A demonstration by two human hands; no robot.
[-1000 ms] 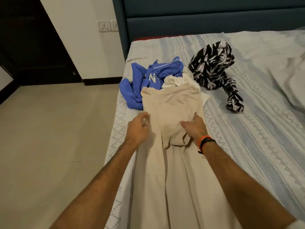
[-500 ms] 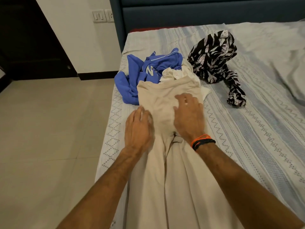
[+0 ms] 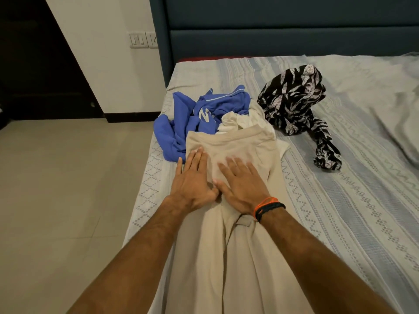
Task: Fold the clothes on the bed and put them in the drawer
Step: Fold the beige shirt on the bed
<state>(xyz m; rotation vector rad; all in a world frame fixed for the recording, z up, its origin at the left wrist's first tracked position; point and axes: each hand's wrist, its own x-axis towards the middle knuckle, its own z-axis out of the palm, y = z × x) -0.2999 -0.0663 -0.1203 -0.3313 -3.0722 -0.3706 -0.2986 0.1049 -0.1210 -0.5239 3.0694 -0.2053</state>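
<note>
Bed [image 3: 340, 200] edge: beige trousers [image 3: 226, 257] are lying lengthwise; left hand [image 3: 192, 184] and right hand [image 3: 242, 189], fingers flat and gripping nothing, are pressing the waist smooth for folding. Beyond, blue jersey [image 3: 199, 114] and black leaf-print garment [image 3: 292, 98] are waiting unfolded.

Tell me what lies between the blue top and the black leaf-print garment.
In the head view, a crumpled white garment lies between the blue top and the leaf-print garment, behind the beige trousers' waistband.

Matt beige cloth trousers [image 3: 226, 257] on a woven patterned bedsheet [image 3: 340, 211]; padded fabric headboard [image 3: 283, 39]; glossy floor tiles [image 3: 68, 189]
</note>
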